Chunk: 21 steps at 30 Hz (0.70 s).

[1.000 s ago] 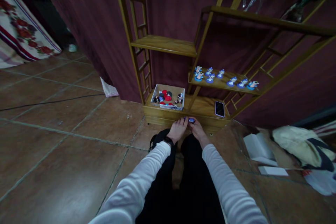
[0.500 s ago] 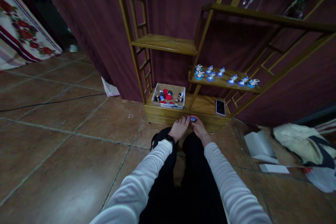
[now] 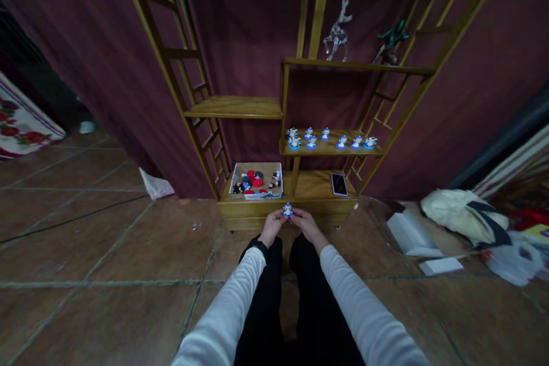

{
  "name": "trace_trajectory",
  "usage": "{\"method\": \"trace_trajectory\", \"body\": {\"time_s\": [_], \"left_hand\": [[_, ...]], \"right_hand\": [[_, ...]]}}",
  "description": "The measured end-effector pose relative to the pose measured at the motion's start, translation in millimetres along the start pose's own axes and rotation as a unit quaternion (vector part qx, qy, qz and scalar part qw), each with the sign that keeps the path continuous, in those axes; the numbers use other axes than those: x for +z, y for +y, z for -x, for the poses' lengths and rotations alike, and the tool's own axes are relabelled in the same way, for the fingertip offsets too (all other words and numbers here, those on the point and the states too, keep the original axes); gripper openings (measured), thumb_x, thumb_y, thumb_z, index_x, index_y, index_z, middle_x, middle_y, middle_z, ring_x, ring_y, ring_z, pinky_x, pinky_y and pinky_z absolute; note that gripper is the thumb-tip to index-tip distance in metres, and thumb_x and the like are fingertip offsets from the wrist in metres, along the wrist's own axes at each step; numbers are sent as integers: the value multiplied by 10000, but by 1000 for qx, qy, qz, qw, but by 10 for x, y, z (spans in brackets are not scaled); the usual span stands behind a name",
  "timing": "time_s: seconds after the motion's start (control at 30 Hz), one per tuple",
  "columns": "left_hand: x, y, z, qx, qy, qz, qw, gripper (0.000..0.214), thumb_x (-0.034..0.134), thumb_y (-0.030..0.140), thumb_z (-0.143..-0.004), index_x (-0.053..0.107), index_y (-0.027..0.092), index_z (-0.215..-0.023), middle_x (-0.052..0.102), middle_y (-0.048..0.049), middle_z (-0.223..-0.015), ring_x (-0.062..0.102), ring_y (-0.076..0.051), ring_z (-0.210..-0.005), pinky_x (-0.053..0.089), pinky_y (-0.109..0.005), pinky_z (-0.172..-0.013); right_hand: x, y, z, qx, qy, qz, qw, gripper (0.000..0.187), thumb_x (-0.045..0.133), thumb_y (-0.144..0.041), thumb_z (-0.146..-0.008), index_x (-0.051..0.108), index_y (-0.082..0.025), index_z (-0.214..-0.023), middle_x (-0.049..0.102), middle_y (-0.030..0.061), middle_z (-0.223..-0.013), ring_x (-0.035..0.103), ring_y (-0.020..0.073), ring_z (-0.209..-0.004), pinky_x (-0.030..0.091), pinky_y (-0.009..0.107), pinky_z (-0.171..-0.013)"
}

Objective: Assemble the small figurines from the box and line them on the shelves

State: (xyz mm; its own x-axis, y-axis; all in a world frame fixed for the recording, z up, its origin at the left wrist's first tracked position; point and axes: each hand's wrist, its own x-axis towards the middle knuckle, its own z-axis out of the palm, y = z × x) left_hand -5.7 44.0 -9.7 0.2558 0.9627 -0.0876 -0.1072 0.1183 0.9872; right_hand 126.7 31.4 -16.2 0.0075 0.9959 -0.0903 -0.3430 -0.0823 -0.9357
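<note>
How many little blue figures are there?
9. One figure is held between left hand and right hand. Eight more stand on the shelf, three behind, five in front. The box may hide more.

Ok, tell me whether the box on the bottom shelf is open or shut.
Open: the box has no lid over it, and red and dark small pieces show inside.
</note>
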Motion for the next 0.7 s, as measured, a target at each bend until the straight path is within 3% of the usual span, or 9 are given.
{"method": "trace_trajectory", "body": {"time_s": [0.1,0.33,0.5,0.7], "left_hand": [[-19,16,11,-45,-18,81,995,274,646,216,-716,650,105,-967,693,-100,-913,640,-149,-789,493,-320,-799],[6,52,12,-93,6,147,985,258,665,179,-718,662,132,-972,697,-100,-946,656,-148,-813,490,-334,-853],[-22,50,-27,-109,19,170,979,211,671,91,-696,673,117,-905,707,-94,-905,665,-152,-812,497,-329,-869],[-7,44,-73,-105,61,193,974,198,596,-10,-727,652,125,-859,709,-57,-823,670,-121,-745,528,-284,-824]], "right_hand": [[-9,20,-15,-20,12,18,1000,430,774,-325,-490,671,-178,-880,693,19,-830,615,171,-797,441,360,-841],[-1,83,-63,-38,54,0,998,449,782,-321,-445,657,-190,-856,676,3,-819,600,173,-813,439,353,-831],[10,39,-78,-43,28,-1,999,408,795,-308,-415,638,-201,-776,660,-17,-752,603,181,-765,457,365,-785],[22,-69,-78,-32,-25,32,999,327,763,-310,-482,623,-187,-751,645,-16,-718,610,191,-755,449,358,-782]]}}
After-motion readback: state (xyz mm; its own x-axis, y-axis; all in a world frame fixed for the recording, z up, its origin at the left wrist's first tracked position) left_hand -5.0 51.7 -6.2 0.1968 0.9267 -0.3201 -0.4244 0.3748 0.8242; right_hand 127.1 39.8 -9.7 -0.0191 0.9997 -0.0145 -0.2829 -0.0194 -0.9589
